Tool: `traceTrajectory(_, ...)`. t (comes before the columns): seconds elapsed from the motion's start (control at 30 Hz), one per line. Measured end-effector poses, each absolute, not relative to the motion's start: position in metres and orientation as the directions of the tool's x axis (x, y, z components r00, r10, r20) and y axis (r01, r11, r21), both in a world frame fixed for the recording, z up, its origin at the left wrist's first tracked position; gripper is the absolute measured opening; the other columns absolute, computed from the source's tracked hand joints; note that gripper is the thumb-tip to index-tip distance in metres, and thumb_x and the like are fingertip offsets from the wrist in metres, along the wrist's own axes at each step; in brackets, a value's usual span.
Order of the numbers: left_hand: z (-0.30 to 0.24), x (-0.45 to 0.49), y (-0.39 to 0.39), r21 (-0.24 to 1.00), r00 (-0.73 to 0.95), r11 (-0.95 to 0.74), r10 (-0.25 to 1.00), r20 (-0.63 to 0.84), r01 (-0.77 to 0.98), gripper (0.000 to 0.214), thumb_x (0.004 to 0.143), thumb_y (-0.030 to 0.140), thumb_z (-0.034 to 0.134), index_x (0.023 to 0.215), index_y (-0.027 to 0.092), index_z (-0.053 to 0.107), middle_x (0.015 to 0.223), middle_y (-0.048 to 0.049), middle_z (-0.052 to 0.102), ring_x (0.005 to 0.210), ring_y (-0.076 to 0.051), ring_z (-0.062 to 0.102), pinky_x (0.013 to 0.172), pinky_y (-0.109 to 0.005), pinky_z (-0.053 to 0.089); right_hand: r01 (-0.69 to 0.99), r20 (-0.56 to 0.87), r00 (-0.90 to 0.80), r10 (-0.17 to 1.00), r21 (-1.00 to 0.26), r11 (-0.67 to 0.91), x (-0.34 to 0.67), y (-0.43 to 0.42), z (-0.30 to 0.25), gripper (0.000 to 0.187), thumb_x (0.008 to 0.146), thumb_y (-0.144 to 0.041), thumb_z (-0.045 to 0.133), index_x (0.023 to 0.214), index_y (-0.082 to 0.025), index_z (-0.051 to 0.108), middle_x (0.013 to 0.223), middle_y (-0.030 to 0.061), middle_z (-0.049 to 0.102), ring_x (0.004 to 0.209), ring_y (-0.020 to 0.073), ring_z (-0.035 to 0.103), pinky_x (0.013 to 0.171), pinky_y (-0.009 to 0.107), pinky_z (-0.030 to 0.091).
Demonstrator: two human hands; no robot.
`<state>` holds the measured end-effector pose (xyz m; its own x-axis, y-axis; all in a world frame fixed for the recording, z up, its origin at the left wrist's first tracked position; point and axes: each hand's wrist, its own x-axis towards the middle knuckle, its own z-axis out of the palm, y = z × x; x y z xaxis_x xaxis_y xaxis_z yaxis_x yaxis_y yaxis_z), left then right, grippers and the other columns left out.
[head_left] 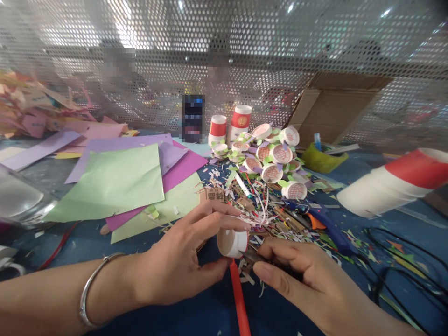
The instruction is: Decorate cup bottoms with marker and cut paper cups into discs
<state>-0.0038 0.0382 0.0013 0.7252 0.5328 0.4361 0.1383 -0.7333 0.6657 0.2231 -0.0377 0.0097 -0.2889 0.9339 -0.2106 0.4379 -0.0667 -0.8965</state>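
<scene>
My left hand [185,249] grips the cut-down bottom of a white paper cup [239,243] between fingers and thumb, its round opening tilted to the left. A long red paper strip [240,298] runs down from below the cup toward the front. My right hand [304,270] is closed around a dark, narrow-bladed cutting tool [249,255]. The blade's tip touches or nearly touches the cup's lower right edge. My fingers cover most of the tool, so I cannot tell whether it is scissors or a knife.
Behind my hands lie heaped paper scraps [259,217] and decorated cup bottoms [272,173]. Stacked red-and-white cups [399,182] lie at right, near a blue glue gun [336,233] and black cable [376,284]. Coloured paper sheets [119,179] cover the left. A perforated metal panel [266,56] stands behind.
</scene>
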Motion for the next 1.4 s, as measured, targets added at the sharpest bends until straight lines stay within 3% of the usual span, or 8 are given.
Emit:
traceTrajectory(0.13,0.0019,-0.0046,0.0380,0.685,0.732,-0.719,0.530,0.429,0.120,0.050,0.085,0.016,0.071,0.132,0.021,0.054,0.133,-0.0084,0.059,0.130,-0.018,0.054,0.113,-0.031,0.045,0.440,-0.236,-0.290,0.927,-0.893,-0.089,0.2234,-0.0375,0.0115,0.046,0.097,-0.059,0.051,0.072,-0.021,0.047,0.069,-0.0039,0.040,0.064,0.0122,0.038,0.057,0.026,0.032)
traceTrajectory(0.37,0.0013,-0.0035,0.0333,0.840,0.688,-0.513,0.675,0.267,0.177,0.053,0.087,0.024,0.071,0.134,0.022,0.047,0.123,-0.0057,0.065,0.109,-0.017,0.067,0.098,-0.032,0.055,0.447,-0.262,-0.304,0.916,-0.888,-0.106,0.2252,-0.0375,0.0124,0.049,0.096,-0.063,0.049,0.071,-0.021,0.045,0.067,-0.0045,0.037,0.062,0.0118,0.036,0.055,0.026,0.029)
traceTrajectory(0.67,-0.0001,-0.0019,0.0362,0.901,0.710,-0.414,0.673,0.209,0.127,0.046,0.090,0.025,0.069,0.131,0.024,0.048,0.126,-0.0050,0.064,0.111,-0.016,0.067,0.102,-0.031,0.053,0.435,-0.300,-0.309,0.902,-0.888,-0.146,0.2256,-0.0345,0.0111,0.050,0.095,-0.066,0.050,0.073,-0.021,0.046,0.069,-0.0038,0.039,0.065,0.0126,0.037,0.057,0.027,0.029)
traceTrajectory(0.93,-0.0038,-0.0034,0.0356,0.836,0.689,-0.521,0.670,0.275,0.173,0.050,0.088,0.023,0.070,0.133,0.025,0.048,0.134,-0.0058,0.061,0.120,-0.018,0.063,0.105,-0.032,0.051,0.453,-0.277,-0.291,0.916,-0.883,-0.124,0.2259,-0.0348,0.0112,0.049,0.096,-0.062,0.050,0.070,-0.021,0.047,0.067,-0.0042,0.038,0.063,0.0120,0.037,0.056,0.027,0.029)
traceTrajectory(1.13,-0.0007,-0.0032,0.0352,0.692,0.682,-0.695,0.603,0.414,0.194,0.051,0.086,0.013,0.068,0.132,0.024,0.049,0.137,-0.0062,0.062,0.129,-0.018,0.057,0.113,-0.031,0.045,0.476,-0.259,-0.312,0.914,-0.875,-0.086,0.2245,-0.0357,0.0159,0.047,0.097,-0.059,0.050,0.070,-0.021,0.048,0.067,-0.0036,0.041,0.063,0.0120,0.039,0.056,0.026,0.031)
traceTrajectory(1.4,0.0023,-0.0048,0.0329,0.592,0.686,-0.773,0.559,0.466,0.228,0.049,0.086,0.009,0.064,0.132,0.022,0.050,0.135,-0.0082,0.062,0.128,-0.019,0.057,0.111,-0.034,0.047,0.503,-0.259,-0.292,0.921,-0.860,-0.082,0.2239,-0.0368,0.0139,0.044,0.097,-0.055,0.053,0.070,-0.021,0.049,0.066,-0.0040,0.043,0.063,0.0121,0.040,0.057,0.026,0.032)
